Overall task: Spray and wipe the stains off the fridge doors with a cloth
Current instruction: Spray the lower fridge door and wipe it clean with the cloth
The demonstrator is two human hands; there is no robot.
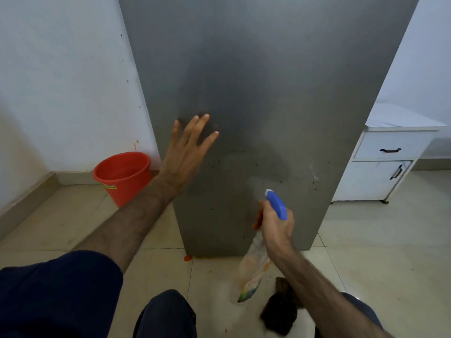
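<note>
The grey fridge door (263, 93) fills the middle of the view, speckled with small dark stains low down and showing a wet sprayed patch near its lower middle. My left hand (188, 150) has its fingers spread and straight, fingertips against the door's left side. My right hand (275, 225) grips the neck of a clear spray bottle (253, 267) with a blue trigger head, its nozzle pointed at the door. A dark brown cloth (280, 311) hangs below my right forearm; what holds it is hidden.
A red bucket (123, 175) stands on the tiled floor left of the fridge, by the white wall. A white cabinet (388, 152) with dark handles sits to the right. An orange spot (188, 258) marks the floor at the fridge's base. My knees are at the bottom.
</note>
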